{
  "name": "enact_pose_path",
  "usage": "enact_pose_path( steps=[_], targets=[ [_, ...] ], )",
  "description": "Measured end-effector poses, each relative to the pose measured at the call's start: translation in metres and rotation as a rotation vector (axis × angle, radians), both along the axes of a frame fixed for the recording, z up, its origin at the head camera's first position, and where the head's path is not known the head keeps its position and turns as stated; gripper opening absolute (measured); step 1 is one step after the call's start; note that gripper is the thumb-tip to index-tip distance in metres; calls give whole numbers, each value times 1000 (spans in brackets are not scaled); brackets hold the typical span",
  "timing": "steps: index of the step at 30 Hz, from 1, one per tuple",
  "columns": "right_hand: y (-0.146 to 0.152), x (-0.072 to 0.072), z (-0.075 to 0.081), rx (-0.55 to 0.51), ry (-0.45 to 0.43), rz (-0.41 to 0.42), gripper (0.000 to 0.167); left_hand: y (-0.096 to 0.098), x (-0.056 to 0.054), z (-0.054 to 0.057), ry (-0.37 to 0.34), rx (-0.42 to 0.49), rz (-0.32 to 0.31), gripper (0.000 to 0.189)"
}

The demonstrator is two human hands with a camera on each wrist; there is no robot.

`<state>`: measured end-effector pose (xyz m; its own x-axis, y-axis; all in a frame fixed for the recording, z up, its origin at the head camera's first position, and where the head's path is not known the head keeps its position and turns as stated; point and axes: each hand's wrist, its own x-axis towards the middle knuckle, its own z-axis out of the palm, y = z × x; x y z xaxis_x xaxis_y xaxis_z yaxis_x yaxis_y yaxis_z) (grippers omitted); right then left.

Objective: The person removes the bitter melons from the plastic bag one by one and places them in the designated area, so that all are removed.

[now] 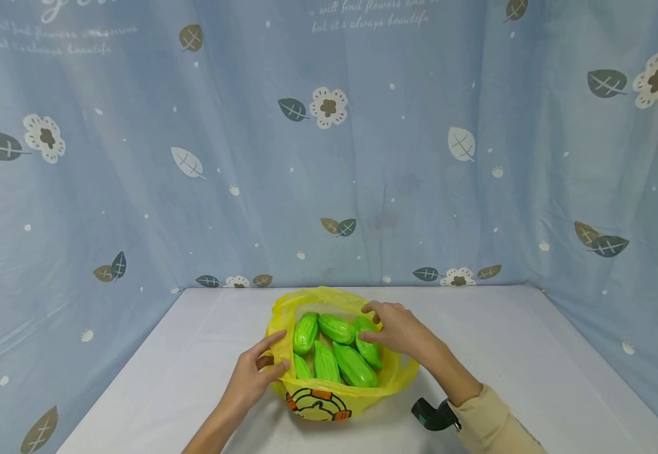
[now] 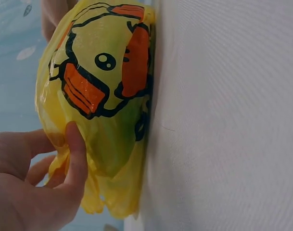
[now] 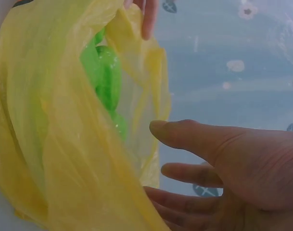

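Note:
A yellow plastic bag (image 1: pixel 369 397) stands with its mouth wide on the table. Inside lie several glossy green, ridged, elongated vegetables (image 1: pixel 354 366). My left hand (image 1: pixel 252 375) pinches the bag's left side, thumb outside near the rim; the left wrist view shows this thumb pressing the film beside the printed duck face (image 2: pixel 105 62). Over the right rim is my right hand (image 1: pixel 399 328), its fingers above the vegetable at the right. In the right wrist view the right hand (image 3: pixel 242 168) has spread, relaxed fingers beside the bag's edge, with nothing held.
The bag sits on a white tabletop (image 1: pixel 533 353). A blue curtain (image 1: pixel 397 157) with leaf and flower prints rises behind the table and along both sides. A black device (image 1: pixel 435 415) is at the right wrist, by the beige sleeve (image 1: pixel 493 419).

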<state>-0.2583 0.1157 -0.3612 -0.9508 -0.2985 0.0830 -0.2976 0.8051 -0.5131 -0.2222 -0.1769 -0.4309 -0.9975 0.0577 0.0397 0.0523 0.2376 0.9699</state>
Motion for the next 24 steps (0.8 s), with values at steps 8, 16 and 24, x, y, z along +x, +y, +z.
enact_pose_path(
  steps=[8,16,24],
  targets=[
    [0,-8,-7,-2,-52,32,43,2,1,0,32,-37,19,57],
    [0,-15,-12,28,-74,56,43,1,2,1,45,-67,28,57],
    [0,-19,-9,71,-131,39,54,1,4,3,45,-125,21,62]
  ],
)
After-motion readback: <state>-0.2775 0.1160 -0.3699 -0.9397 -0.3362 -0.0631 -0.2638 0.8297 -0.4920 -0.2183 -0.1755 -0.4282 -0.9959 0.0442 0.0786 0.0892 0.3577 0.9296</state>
